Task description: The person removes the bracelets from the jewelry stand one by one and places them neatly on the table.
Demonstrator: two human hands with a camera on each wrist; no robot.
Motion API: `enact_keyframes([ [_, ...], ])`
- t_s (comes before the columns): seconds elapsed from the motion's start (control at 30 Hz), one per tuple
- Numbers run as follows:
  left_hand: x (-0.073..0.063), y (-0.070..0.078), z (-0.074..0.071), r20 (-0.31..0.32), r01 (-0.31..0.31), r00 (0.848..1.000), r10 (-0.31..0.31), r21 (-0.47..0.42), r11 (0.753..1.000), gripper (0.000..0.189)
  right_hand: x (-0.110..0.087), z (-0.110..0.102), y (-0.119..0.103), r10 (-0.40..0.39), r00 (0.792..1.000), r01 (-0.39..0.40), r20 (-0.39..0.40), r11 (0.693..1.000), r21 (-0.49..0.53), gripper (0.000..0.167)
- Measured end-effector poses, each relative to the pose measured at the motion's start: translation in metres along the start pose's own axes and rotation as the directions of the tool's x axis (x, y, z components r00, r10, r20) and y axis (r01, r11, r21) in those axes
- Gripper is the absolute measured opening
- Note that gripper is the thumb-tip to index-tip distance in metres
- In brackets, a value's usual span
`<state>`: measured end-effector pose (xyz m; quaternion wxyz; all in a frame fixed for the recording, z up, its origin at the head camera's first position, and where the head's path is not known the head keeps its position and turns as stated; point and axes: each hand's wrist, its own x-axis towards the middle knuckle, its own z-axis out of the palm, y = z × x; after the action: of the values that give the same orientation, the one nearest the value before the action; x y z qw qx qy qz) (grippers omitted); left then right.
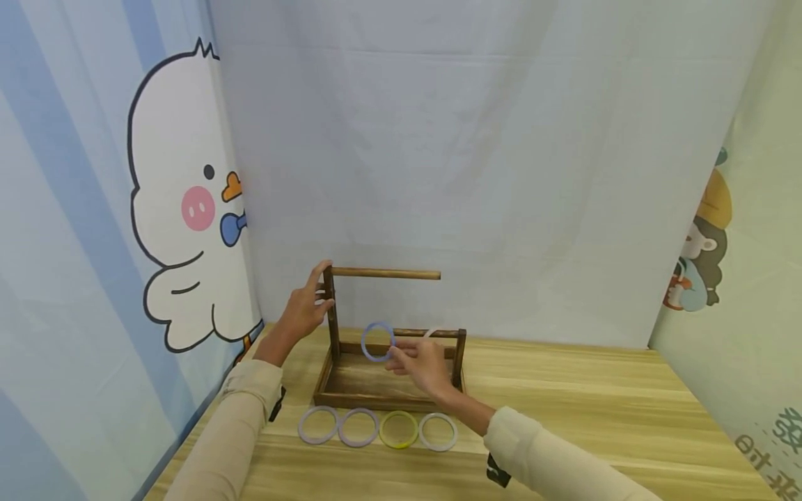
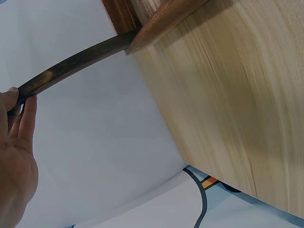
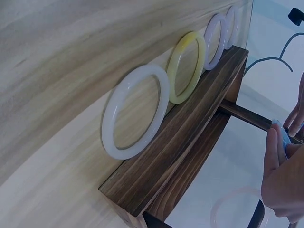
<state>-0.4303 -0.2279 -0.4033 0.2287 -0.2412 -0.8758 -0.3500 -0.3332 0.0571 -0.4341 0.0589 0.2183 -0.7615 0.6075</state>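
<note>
My left hand (image 1: 303,313) grips the upper part of the upright post (image 2: 80,61) of a dark wooden rack, with the thumb and fingers on either side of it. My right hand (image 1: 429,367) pinches a blue bangle (image 1: 363,342) by its edge, in front of the rack and below its long upper bar (image 1: 385,273). In the right wrist view only a sliver of this bangle shows between the fingertips. A pale pink bangle (image 3: 232,192) is at the rack's lower bar (image 1: 441,333), mostly hidden by my right hand in the head view.
Along the rack's tray front (image 1: 376,401) lie two lavender bangles (image 1: 303,436) (image 1: 358,444), a yellow bangle (image 1: 399,446) and a white bangle (image 1: 438,449) in a row on the wood-grain table (image 1: 564,417). A grey curtain (image 1: 501,174) hangs behind; printed curtains stand on both sides.
</note>
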Motion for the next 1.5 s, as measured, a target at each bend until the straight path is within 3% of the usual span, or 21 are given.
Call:
enact_keyframes([
  [0.47,0.001,0.002,0.001,-0.003,-0.006,1.000,0.006,0.008,1.000,0.084,-0.011,0.016,0.009,0.003,0.997,-0.001,0.074,1.000,-0.030,0.026],
  [0.83,0.002,0.001,0.004,-0.025,-0.020,0.999,0.020,-0.004,1.000,0.085,-0.025,0.029,0.010,0.012,0.983,-0.015,0.186,1.000,0.013,0.024],
  [1.0,0.002,0.004,0.005,-0.017,-0.010,1.000,0.010,0.003,1.000,0.085,-0.029,0.033,0.014,0.041,0.977,-0.054,0.209,0.997,0.056,0.023],
  [1.23,0.002,0.004,0.005,-0.021,-0.013,1.000,0.013,0.004,1.000,0.085,-0.035,0.036,0.019,-0.018,0.972,0.009,0.232,0.999,0.039,0.020],
  [1.5,0.002,0.004,0.005,-0.007,0.006,1.000,-0.006,0.000,1.000,0.084,-0.041,0.042,0.021,0.014,0.969,-0.023,0.248,0.999,0.035,0.017],
])
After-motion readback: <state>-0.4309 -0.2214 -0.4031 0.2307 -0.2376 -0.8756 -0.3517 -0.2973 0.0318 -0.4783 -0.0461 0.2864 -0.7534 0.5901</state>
